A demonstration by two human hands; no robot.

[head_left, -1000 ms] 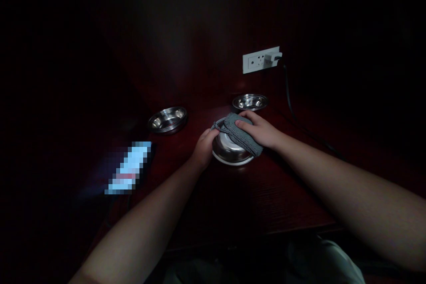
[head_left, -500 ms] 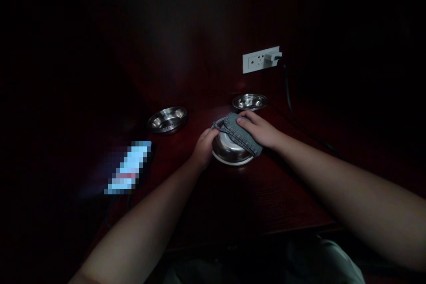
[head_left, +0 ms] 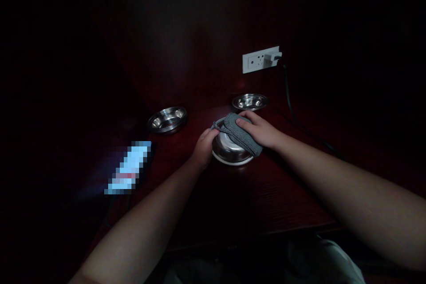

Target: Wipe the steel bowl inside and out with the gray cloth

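Desk-side notes, poor light. The dark red, glossy wooden desk [head_left: 266, 206] carries everything near the hands. Between them sits a shiny silver metal bowl [head_left: 230, 150], apparently upside down, pale rim lowest on the near side.

Left hand [head_left: 203, 148]: closed on the bowl's left edge, thumb over the rim, touching the thin twisted end of a grey, coarse-knit cloth [head_left: 240, 132]. Right hand [head_left: 258, 129]: gripping that cloth, thumb on top, other fingers toward the far side and partly hidden; the folded cloth lies against the bowl's upper right.

State of work: one bowl in hand, cloth on its outer face. The near and left parts of that face are uncovered. By the look of it, this bowl is midway, cloth and both hands engaged; how much of its surface has been covered cannot be told. Its inside is out of sight.

Beyond the left hand, farther left: a round, silver metal stack of nested dishes [head_left: 168, 120]. Just beyond the right hand: a similar shallow, shiny metal dish [head_left: 249, 103], possibly more than one. Neither hand touches these; whether they are finished or waiting, no sign either way.

Left of the left hand, well apart: a lit, slab-shaped phone [head_left: 128, 168], screen blurred out.
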